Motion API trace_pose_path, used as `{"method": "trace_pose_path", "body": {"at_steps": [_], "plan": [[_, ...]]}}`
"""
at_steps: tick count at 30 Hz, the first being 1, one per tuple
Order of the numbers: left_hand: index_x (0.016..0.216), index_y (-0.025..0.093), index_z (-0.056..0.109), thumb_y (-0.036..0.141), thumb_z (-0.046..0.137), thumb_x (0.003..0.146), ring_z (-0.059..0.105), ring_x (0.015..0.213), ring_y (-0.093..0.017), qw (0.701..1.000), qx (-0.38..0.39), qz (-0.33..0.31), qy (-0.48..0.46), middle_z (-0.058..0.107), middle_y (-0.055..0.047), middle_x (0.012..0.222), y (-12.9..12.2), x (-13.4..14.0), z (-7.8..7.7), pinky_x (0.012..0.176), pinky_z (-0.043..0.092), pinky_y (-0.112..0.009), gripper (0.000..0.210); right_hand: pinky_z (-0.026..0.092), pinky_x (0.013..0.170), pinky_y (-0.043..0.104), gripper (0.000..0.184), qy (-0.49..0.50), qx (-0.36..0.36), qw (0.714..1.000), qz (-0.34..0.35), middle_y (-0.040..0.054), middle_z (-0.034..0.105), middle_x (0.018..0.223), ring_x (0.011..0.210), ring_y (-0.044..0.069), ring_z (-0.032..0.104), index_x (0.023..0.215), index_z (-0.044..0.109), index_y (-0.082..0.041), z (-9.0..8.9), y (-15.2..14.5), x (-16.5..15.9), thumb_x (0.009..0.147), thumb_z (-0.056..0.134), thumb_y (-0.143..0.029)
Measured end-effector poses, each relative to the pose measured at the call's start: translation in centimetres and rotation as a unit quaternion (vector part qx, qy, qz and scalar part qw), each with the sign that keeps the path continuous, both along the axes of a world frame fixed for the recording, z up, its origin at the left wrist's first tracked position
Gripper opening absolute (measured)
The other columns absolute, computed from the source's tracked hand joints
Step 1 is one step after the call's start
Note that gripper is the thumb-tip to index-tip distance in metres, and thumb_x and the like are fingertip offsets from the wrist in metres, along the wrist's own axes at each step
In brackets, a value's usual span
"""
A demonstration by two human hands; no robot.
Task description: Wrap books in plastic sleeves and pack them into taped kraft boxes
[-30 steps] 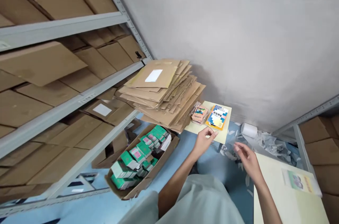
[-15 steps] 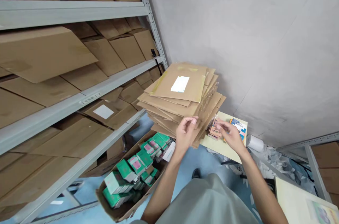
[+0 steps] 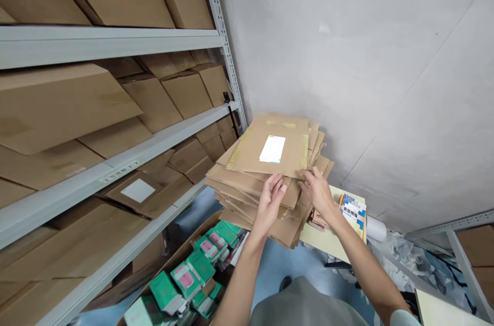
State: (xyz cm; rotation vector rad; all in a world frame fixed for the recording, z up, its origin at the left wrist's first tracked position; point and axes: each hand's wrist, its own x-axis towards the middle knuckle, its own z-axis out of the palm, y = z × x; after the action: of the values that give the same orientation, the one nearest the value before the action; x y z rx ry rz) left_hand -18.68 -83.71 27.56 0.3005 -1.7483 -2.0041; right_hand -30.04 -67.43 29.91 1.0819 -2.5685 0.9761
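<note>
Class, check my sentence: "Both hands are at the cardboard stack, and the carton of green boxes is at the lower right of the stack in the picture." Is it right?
Not quite: the head view shows the carton of green boxes at the lower left of the cardboard stack. The left hand and right hand are indeed at the stack.

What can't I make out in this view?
Head view:
Writing on the white rectangular paper label: too small.
Whether the left hand grips the flat brown cardboard stack: its fingers hide the contact.
Small pink-orange packets: partly behind the wrist of the right hand.
Brown cardboard box of green cartons: cut off by the bottom edge.
</note>
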Motion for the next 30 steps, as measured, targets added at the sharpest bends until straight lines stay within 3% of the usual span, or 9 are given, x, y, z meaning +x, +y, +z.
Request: {"method": "trace_pose_path", "body": {"at_steps": [6, 11, 14, 18, 23, 26, 30], "plan": [[0.141, 0.029, 0.060, 0.055, 0.076, 0.094, 0.055, 0.152, -0.030, 0.999, 0.048, -0.010, -0.009, 0.064, -0.014, 0.157, 0.4, 0.0, 0.1, 0.126, 0.047, -0.047, 0.056, 0.058, 0.077, 0.032, 0.028, 0.098, 0.031, 0.995, -0.013, 0.0085, 0.069, 0.110, 0.091, 0.022, 0.070, 0.112, 0.073, -0.025, -1.0, -0.5, 0.0, 0.109, 0.047, -0.017], [0.140, 0.028, 0.059, 0.056, 0.081, 0.089, 0.053, 0.153, -0.030, 0.988, 0.151, -0.009, -0.015, 0.063, -0.015, 0.158, 1.9, 0.0, 0.3, 0.131, 0.039, -0.048, 0.062, 0.055, 0.076, 0.031, 0.031, 0.220, 0.004, 0.975, -0.027, 0.0078, 0.071, 0.102, 0.087, 0.021, 0.067, 0.108, 0.071, -0.022, 0.4, 0.2, 1.3, 0.113, 0.042, -0.016], [0.133, 0.028, 0.063, 0.057, 0.084, 0.088, 0.055, 0.152, -0.029, 0.977, 0.213, 0.014, 0.004, 0.066, -0.014, 0.154, 2.9, -0.3, 1.4, 0.131, 0.038, -0.048, 0.058, 0.056, 0.076, 0.033, 0.026, 0.265, -0.022, 0.964, -0.025, 0.0084, 0.074, 0.103, 0.088, 0.021, 0.069, 0.111, 0.072, -0.021, 1.6, 1.0, 3.0, 0.112, 0.046, -0.014], [0.122, 0.027, 0.069, 0.053, 0.088, 0.085, 0.062, 0.144, -0.028, 0.963, 0.262, 0.047, 0.048, 0.070, -0.011, 0.147, 4.2, -1.0, 4.1, 0.126, 0.045, -0.044, 0.050, 0.059, 0.077, 0.033, 0.022, 0.313, -0.060, 0.948, -0.021, 0.0085, 0.076, 0.102, 0.088, 0.021, 0.072, 0.114, 0.072, -0.022, 2.7, 2.5, 5.7, 0.110, 0.053, -0.012], [0.108, 0.021, 0.072, 0.039, 0.086, 0.083, 0.073, 0.120, -0.025, 0.941, 0.317, 0.119, 0.019, 0.078, -0.010, 0.128, 5.5, -1.4, 6.6, 0.107, 0.057, -0.040, 0.034, 0.059, 0.076, 0.031, 0.019, 0.327, -0.068, 0.942, -0.009, 0.0087, 0.079, 0.101, 0.084, 0.019, 0.074, 0.112, 0.073, -0.020, 2.7, 4.5, 8.9, 0.107, 0.059, -0.009], [0.101, 0.018, 0.074, 0.038, 0.085, 0.077, 0.075, 0.105, -0.025, 0.944, 0.316, 0.092, 0.006, 0.080, -0.009, 0.113, 6.4, -1.2, 7.0, 0.094, 0.060, -0.037, 0.033, 0.060, 0.075, 0.030, 0.013, 0.312, -0.096, 0.945, 0.001, 0.0095, 0.079, 0.099, 0.084, 0.019, 0.075, 0.111, 0.073, -0.018, 2.1, 5.8, 10.3, 0.107, 0.062, -0.012], [0.102, 0.017, 0.076, 0.042, 0.091, 0.068, 0.076, 0.097, -0.026, 0.960, 0.271, 0.055, -0.036, 0.081, -0.008, 0.106, 8.5, -0.7, 7.3, 0.085, 0.060, -0.036, 0.044, 0.063, 0.077, 0.034, 0.016, 0.246, -0.093, 0.965, 0.009, 0.0103, 0.079, 0.103, 0.088, 0.022, 0.076, 0.113, 0.074, -0.021, 1.2, 8.9, 11.6, 0.108, 0.067, -0.034]]}}
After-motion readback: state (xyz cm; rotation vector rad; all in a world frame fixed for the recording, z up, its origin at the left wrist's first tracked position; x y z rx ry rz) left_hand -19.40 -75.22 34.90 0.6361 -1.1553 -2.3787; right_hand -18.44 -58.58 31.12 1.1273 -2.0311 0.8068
